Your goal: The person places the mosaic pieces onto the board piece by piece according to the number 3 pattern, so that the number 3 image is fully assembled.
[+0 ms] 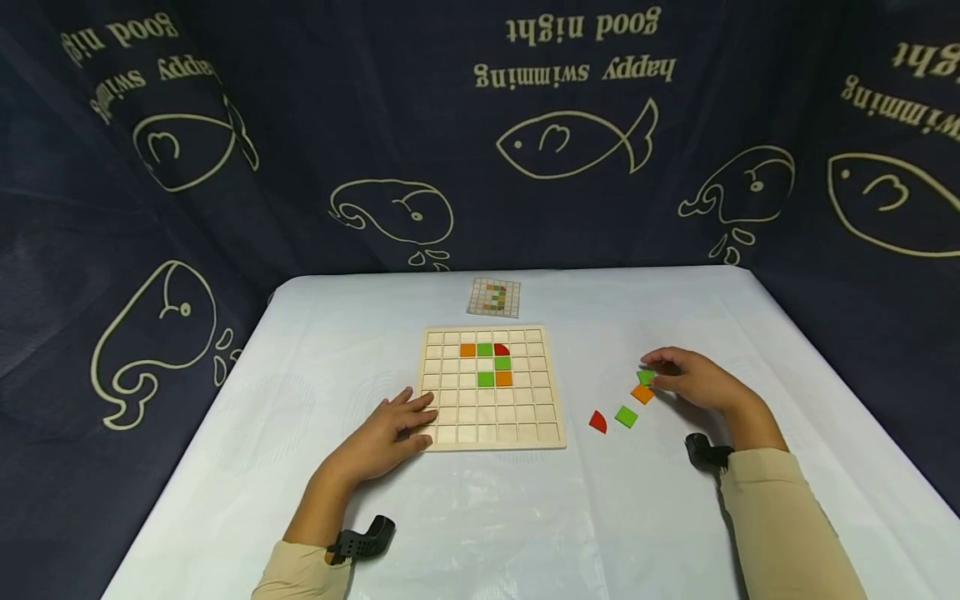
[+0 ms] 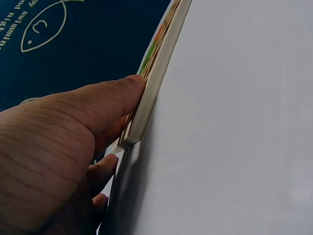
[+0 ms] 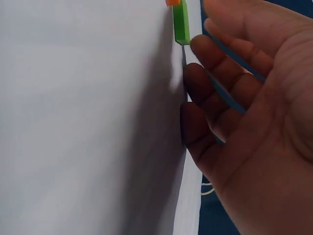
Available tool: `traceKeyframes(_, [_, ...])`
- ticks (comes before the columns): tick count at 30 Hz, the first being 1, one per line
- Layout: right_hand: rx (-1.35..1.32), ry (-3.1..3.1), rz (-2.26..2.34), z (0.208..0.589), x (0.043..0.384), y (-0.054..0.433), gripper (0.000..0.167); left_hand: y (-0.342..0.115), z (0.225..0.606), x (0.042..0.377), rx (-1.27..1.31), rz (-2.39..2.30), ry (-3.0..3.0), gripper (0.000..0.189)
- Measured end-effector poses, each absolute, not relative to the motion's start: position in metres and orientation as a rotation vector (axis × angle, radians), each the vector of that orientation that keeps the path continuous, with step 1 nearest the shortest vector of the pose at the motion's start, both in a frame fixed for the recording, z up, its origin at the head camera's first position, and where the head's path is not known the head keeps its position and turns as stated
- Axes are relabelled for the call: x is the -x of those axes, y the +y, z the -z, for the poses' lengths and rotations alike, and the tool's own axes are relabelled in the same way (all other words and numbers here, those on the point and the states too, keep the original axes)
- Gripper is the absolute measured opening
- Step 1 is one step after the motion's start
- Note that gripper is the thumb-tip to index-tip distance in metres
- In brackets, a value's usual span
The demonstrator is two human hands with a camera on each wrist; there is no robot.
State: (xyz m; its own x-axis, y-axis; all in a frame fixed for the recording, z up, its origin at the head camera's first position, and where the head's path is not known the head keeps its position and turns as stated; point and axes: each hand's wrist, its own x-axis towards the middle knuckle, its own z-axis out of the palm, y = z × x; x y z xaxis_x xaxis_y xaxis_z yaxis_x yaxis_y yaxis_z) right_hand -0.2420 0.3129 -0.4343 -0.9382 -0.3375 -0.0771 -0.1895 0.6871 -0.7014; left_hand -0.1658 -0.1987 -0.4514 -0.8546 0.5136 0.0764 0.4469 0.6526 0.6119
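A wooden grid board (image 1: 497, 435) lies on the table with several coloured pieces in its upper cells: orange squares, green squares and a red quarter-circle (image 1: 502, 350). My left hand (image 1: 386, 437) rests at its near left corner, fingers spread over the edge; in the left wrist view the thumb (image 2: 120, 93) touches the rim. Right of the board, my right hand (image 1: 693, 379) hovers with loosely bent fingers around a green square tile (image 1: 646, 377). The right wrist view has that tile (image 3: 181, 22) just beside the fingertips, not pinched.
Beside the right hand lie a loose orange tile (image 1: 642, 393), another green tile (image 1: 626, 417) and a red quarter-circle tile (image 1: 598, 422). Behind the board is a small card (image 1: 493, 298) printed with a coloured grid pattern. Dark fish-print cloth (image 1: 577, 225) hangs around the white table.
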Motion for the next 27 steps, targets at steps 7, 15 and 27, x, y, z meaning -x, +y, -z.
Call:
traceKeyframes(7, [0.418, 2.723, 1.03, 0.4379, 0.244, 0.3134, 0.035, -0.1982, 0.4493, 0.1655, -0.8, -0.984, 2.755, 0.044])
traceKeyframes(15, [0.465, 2.742, 0.998, 0.4403, 0.2441, 0.3109, 0.034, -0.1987, 0.4491, 0.1649, -0.787, -0.992, 2.75, 0.044])
traceKeyframes(27, [0.435, 2.779, 0.984, 0.4429, 0.2431, 0.308, 0.028, -0.1983, 0.4496, 0.1652, -0.787, -0.981, 2.751, 0.045])
